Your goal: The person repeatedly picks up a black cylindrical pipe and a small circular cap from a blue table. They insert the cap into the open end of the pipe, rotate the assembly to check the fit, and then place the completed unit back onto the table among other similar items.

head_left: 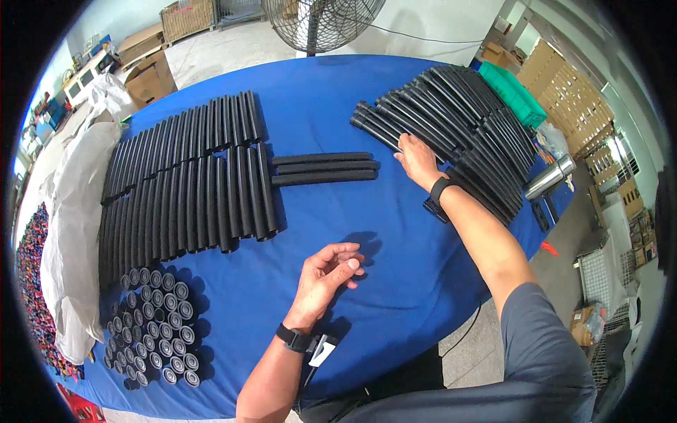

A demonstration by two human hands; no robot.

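My right hand [419, 162] is at the near-left edge of a fanned pile of black tubes with wider end caps [430, 102]. Its fingers are together on the outermost black tube [377, 128], and part of the grip is hidden. Over the blue cloth, my left hand [326, 277] is loosely curled with its fingers apart and nothing in it. Ahead of it, three separate black tubes [324, 169] lie side by side, pointing right. To their left, more black tubes [187, 204] are lined up in two rows.
Many round black caps [159, 321] stand at the near left of the blue cloth [395, 282]. White sacking [81, 233] lines the left edge. A green crate [511, 95] and a steel flask [550, 178] sit at the right. Behind the table is a fan [314, 25].
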